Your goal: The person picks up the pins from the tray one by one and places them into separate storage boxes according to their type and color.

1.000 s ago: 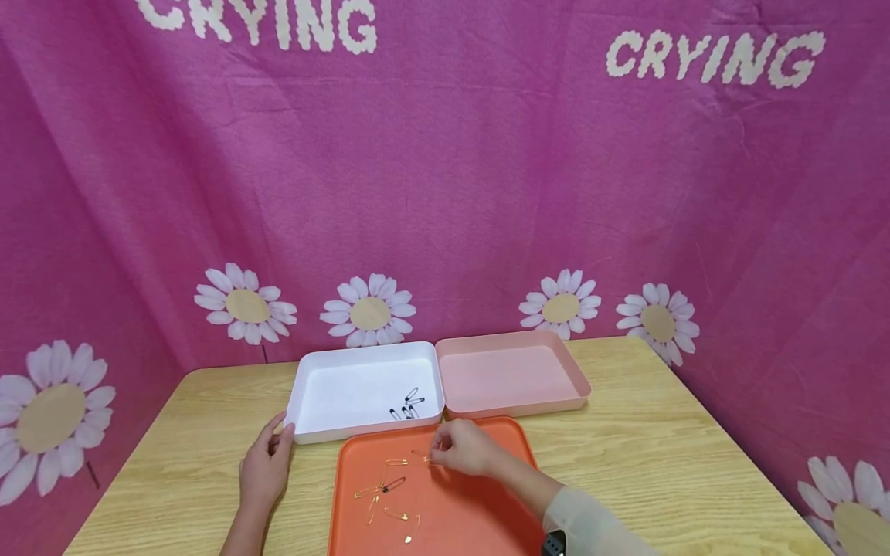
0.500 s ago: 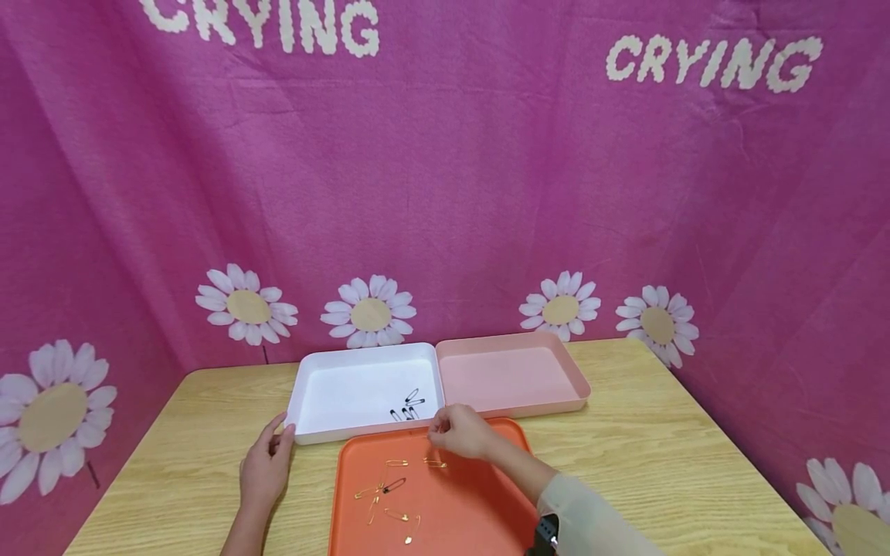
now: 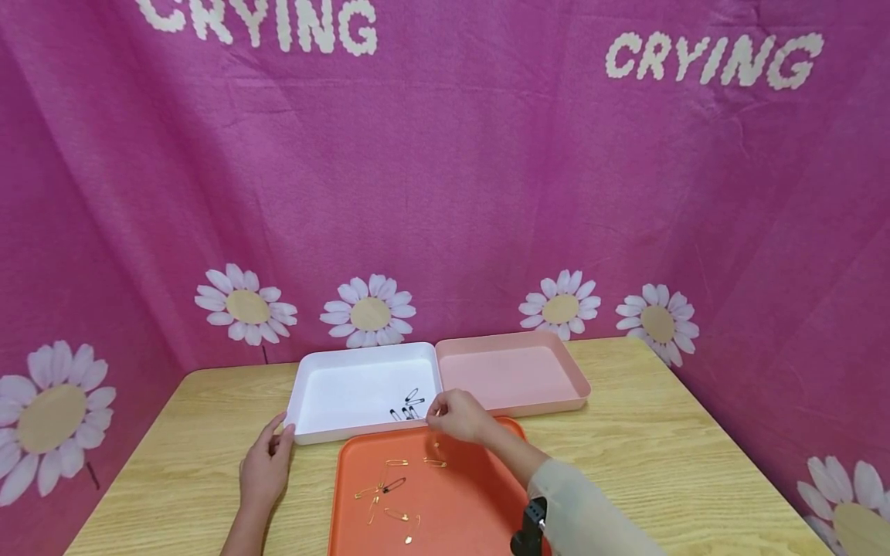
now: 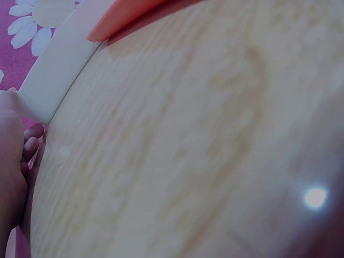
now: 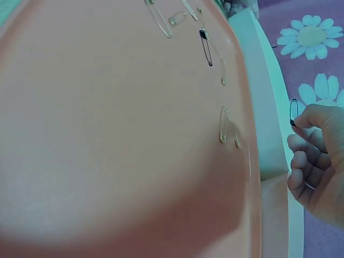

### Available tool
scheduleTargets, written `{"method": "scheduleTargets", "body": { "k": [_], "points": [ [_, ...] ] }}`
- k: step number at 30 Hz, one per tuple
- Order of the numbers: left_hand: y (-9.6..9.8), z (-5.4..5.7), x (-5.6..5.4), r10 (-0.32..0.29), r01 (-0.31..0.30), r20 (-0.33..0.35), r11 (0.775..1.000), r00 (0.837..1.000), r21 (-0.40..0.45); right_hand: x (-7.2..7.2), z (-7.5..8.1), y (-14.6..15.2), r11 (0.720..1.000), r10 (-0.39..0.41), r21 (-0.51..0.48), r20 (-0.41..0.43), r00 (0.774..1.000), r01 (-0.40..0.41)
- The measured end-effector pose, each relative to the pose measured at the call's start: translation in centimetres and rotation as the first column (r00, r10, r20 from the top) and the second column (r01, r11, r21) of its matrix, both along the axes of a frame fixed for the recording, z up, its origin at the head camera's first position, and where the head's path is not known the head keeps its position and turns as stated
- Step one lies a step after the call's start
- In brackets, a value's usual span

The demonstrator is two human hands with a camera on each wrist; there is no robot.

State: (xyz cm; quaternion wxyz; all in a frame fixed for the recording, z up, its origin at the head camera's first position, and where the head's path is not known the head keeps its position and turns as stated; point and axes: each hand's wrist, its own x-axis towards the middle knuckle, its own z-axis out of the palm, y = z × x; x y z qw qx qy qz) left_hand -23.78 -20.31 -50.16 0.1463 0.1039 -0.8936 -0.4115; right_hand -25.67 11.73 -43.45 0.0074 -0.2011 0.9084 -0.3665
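pinching one black pin (image 5: 292, 122), the right hand (image 3: 460, 417) hovers near three trays (image 3: 511, 374).

Pale-cream sleeve (image 3: 587, 513) on R arm (image 3: 516, 452), w/ small blk boxy device (image 3: 528, 534) alongside

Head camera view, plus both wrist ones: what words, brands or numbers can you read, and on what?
"CRYING": white letters on the purple cloth, upper left, clipped by the picture's top edge.
"CRYING": again on that cloth, upper right, whole.
No lettering shows on the white tray, pink tray or orange tray.
Any mark on the black pin is too small to read.
The wrist views show no readable text.
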Motion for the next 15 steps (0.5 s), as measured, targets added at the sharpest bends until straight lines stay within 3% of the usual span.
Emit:
{"method": "scheduleTargets", "body": {
  "k": [15],
  "points": [
    [-0.02,-0.17,-0.13,0.006,-0.006,-0.005,1.0,1.0,0.005,-0.76,0.59,-0.22,0.998,-0.057,0.001,-0.016,0.998,0.057]
  ]
}}
